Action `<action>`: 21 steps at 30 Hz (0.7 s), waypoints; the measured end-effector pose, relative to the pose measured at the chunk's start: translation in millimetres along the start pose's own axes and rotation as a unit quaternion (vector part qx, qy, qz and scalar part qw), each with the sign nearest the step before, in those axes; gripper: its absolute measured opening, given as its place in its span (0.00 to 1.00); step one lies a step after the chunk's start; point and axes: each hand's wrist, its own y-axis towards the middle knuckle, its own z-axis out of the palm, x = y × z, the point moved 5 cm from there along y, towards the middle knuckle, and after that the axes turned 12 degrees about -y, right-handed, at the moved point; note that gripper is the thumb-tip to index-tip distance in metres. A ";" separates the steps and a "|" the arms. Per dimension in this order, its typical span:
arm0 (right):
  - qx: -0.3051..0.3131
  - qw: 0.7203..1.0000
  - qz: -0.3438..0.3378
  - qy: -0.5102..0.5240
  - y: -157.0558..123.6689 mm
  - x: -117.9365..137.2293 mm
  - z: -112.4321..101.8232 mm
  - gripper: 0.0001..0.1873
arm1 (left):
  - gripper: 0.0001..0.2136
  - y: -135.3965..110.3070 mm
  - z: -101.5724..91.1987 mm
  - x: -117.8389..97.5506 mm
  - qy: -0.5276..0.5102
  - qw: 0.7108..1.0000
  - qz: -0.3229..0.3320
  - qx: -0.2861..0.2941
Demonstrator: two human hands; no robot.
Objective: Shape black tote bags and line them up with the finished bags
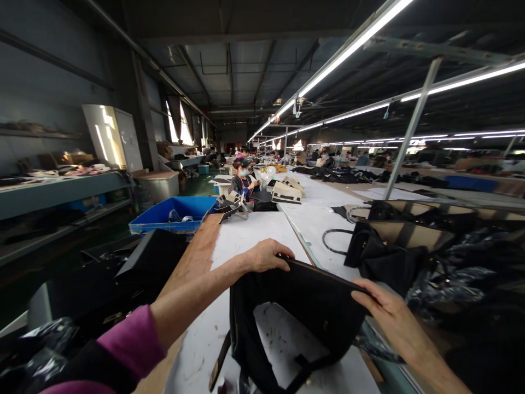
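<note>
A black fabric bag body (303, 295) stands over the white-covered table (197, 350), spread between both hands. The white surface shows through the opening in its middle. My left hand (266, 256) pinches its upper edge near the left corner, thumb on the near side. At the right end of that same edge, my right hand (379, 301) grips it between thumb and fingers. A dark strap (220, 358) with a light tip hangs at the bag's lower left. What lies under the bag's near part is hard to make out.
Black and beige bags (394, 246) are piled to the right with clear plastic wrap (455, 279). A blue bin (172, 210) stands at the left, with black bags (147, 262) nearer. Ahead, a person (241, 178) sits near beige bag pieces (287, 191). A metal post (412, 128) rises at the right.
</note>
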 end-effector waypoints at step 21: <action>-0.062 0.998 -0.006 0.018 -9.5 16.0 -9.3 0.14 | 0.16 4.0 7.7 4.9 -0.052 0.998 -0.039 -0.005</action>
